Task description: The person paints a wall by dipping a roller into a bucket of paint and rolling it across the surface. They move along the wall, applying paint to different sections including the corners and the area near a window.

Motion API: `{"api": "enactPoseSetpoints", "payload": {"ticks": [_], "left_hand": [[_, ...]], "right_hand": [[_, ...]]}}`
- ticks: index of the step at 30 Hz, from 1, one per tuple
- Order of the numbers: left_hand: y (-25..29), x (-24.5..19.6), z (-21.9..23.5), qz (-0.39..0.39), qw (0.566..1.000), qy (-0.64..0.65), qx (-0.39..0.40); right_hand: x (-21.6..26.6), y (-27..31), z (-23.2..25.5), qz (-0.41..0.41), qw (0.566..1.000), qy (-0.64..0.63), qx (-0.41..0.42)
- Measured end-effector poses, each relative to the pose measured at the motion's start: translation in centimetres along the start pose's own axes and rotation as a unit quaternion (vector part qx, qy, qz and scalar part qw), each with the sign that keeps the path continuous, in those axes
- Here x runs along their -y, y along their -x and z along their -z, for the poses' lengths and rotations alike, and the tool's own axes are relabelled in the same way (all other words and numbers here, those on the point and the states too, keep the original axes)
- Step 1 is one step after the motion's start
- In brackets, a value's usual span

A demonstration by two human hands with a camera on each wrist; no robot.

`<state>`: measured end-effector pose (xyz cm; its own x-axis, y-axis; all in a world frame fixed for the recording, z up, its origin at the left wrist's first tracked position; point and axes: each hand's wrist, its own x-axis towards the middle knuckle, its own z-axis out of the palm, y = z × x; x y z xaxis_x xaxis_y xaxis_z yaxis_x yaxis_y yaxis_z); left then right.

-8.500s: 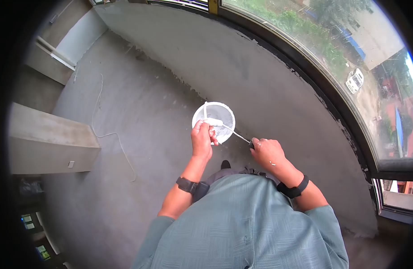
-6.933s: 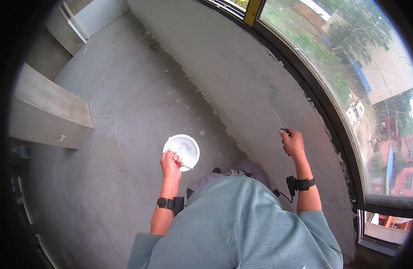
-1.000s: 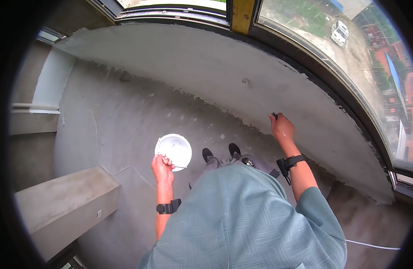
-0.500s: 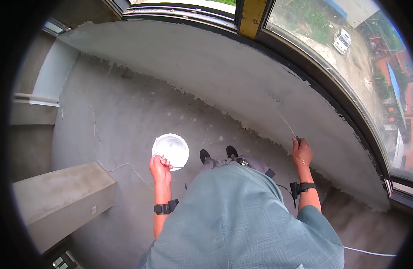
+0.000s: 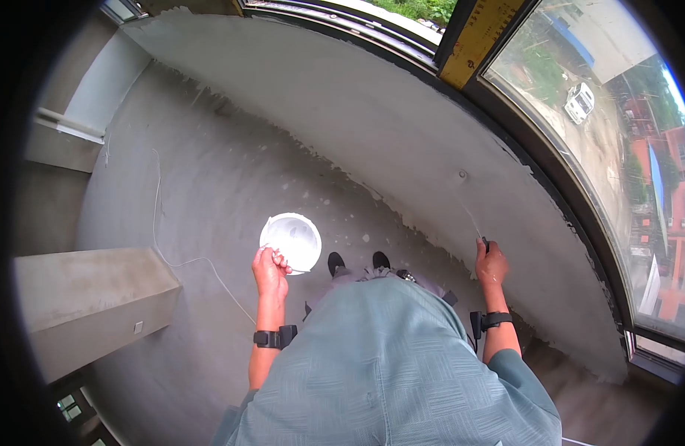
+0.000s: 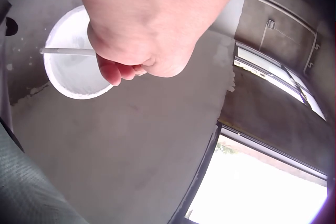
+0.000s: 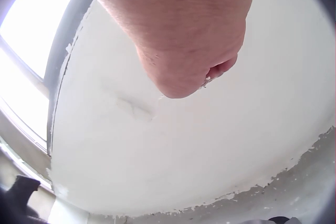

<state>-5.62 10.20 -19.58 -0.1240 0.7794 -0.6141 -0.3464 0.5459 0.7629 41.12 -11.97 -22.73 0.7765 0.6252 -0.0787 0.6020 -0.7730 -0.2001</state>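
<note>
My left hand grips the wire handle of a white bucket, which hangs in front of me at the left. In the left wrist view, the handle's pale grip bar crosses the bucket's mouth, and white coating shows inside. My right hand is curled round the dark handle of a paint roller. The roller's thin rod runs up from my hand to the low grey-white wall. Its head lies against that wall, blending with the surface. In the right wrist view, my hand hides most of the tool.
Above the wall runs a dark window frame with a yellow post. A concrete pillar stands at the left, with a thin white cord on the grey floor. White spatters dot the floor near my shoes.
Earlier the roller was over the bucket; then my right hand carried it to the wall. Over the last second that hand came down and right. The left hand keeps holding the bucket. The view turned.
</note>
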Motion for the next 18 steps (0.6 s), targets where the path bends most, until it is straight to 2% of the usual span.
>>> {"api": "enactPoseSetpoints", "payload": {"ticks": [11, 18], "left_hand": [[0.7, -0.2, 1.7, -0.007, 0.998, 0.030, -0.058], [0.8, -0.3, 3.4, -0.016, 0.995, 0.047, -0.086]], "right_hand": [[8.4, -4.9, -2.0, 0.054, 0.998, -0.033, 0.026], [17.4, -8.7, -2.5, 0.072, 0.995, -0.037, 0.049]]}}
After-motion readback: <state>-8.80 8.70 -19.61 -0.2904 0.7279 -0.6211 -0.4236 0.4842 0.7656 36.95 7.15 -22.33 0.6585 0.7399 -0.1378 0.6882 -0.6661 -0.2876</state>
